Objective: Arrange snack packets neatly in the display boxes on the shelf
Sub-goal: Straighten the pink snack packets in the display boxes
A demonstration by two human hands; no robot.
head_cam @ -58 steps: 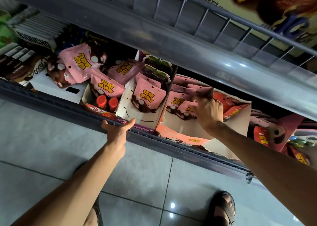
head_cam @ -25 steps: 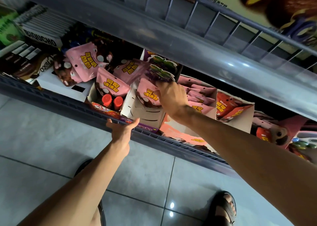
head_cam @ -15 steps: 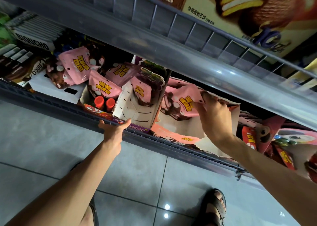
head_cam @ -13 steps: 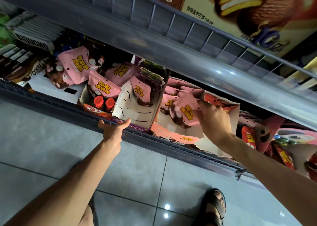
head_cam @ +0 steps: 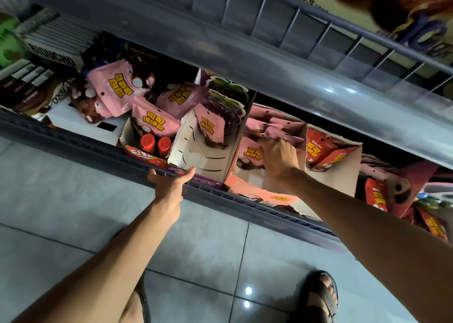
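Two hands are showing, the left hand [head_cam: 169, 184] and the right hand [head_cam: 278, 157], and one sandalled foot [head_cam: 318, 295]. Four display boxes [head_cam: 343, 175] are sitting behind one shelf rail [head_cam: 85, 148]: one is holding two red-capped bottles [head_cam: 147, 141], the white box [head_cam: 196, 153] one pink packet [head_cam: 211, 129] with two purple grape packets [head_cam: 226, 106] behind it, the pink box [head_cam: 242, 183] a heap of pink packets [head_cam: 250, 151] too overlapped for counting, and the last two red packets [head_cam: 316, 147]. Three more pink packets are lying loose to the left, and at least two more red packets are lying at far right.

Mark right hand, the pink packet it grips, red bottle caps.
right hand [head_cam: 278, 157]: head view, back of hand.
pink packet [head_cam: 286, 133]: head view, top edge above fingers.
red bottle caps [head_cam: 147, 141]: head view, left cap's top.
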